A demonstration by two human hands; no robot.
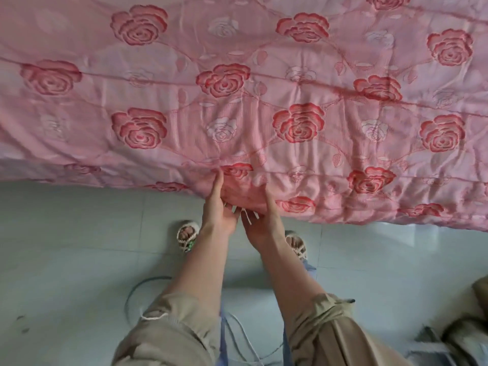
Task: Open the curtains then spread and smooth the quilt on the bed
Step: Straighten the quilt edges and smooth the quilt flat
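Observation:
A pink quilt (264,101) with red and white rose patterns covers the bed across the upper half of the view, and its near edge hangs over the bed's side. My left hand (217,207) grips that hanging edge with the thumb on top and the fingers underneath. My right hand (260,220) holds the same edge just to the right, palm up, fingers tucked under the fabric. The two hands almost touch. The quilt shows creases around the held spot. No curtains are in view.
Pale grey floor tiles (79,247) lie below the bed edge. My feet in woven sandals (187,237) stand close to the bed. A thin cable (137,291) loops on the floor near my left leg. Dark fabric (470,326) sits at the lower right.

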